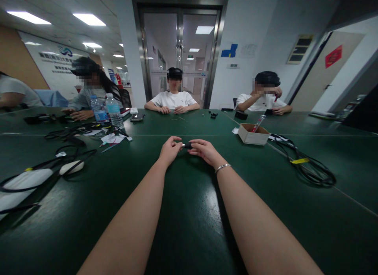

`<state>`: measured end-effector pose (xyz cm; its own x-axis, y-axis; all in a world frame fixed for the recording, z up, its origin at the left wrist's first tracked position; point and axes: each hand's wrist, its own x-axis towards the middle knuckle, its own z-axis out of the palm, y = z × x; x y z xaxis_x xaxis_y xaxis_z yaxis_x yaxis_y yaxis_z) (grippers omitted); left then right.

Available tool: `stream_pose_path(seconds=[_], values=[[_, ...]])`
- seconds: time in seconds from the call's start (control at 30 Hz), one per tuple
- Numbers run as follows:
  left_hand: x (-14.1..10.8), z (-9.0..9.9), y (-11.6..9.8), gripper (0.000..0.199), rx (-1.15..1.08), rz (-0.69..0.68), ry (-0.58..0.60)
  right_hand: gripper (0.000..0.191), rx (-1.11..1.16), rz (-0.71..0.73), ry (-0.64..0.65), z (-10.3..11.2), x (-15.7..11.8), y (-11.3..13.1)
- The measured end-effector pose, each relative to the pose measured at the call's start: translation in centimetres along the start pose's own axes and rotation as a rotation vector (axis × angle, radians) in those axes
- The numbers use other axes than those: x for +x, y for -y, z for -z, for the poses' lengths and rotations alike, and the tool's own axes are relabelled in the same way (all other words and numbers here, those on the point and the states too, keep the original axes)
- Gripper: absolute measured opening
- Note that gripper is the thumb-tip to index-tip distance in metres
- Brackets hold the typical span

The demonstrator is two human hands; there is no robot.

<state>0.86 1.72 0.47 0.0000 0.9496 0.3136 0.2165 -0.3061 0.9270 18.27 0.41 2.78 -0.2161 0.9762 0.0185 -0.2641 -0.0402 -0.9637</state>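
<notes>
Both hands meet over the dark green table (189,196), arms stretched forward. Between them is a small black piece with a shiny silver end (187,146), possibly a cable plug; its exact kind is too small to tell. My left hand (170,152) pinches the silver end between thumb and fingertips. The black end sits in the fingers of my right hand (206,151), which wears a silver bangle (223,168) at the wrist. The fingers partly hide the piece.
Right of my hands are an open cardboard box (253,136) and a coiled black cable (315,174). To the left lie tangled black cables (78,153), a white mouse (71,167), papers (113,138) and water bottles (114,111). Several people sit around the table.
</notes>
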Motion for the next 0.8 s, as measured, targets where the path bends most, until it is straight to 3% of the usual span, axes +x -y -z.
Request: stream_pose_path(seconds=[0.23,0.4,0.8], values=[[-0.1,0.0,-0.4,0.023,0.001,0.018,0.002,0.013,0.003,0.001,0.013,0.1,0.1,-0.1],[-0.4,0.1,-1.1,0.027,0.018,0.105,0.033,0.011,-0.003,-0.005,0.006,0.1,0.1,0.0],[-0.1,-0.1,-0.7,0.02,-0.008,0.086,-0.002,0.012,-0.01,0.008,0.021,0.2,0.0,-0.1]])
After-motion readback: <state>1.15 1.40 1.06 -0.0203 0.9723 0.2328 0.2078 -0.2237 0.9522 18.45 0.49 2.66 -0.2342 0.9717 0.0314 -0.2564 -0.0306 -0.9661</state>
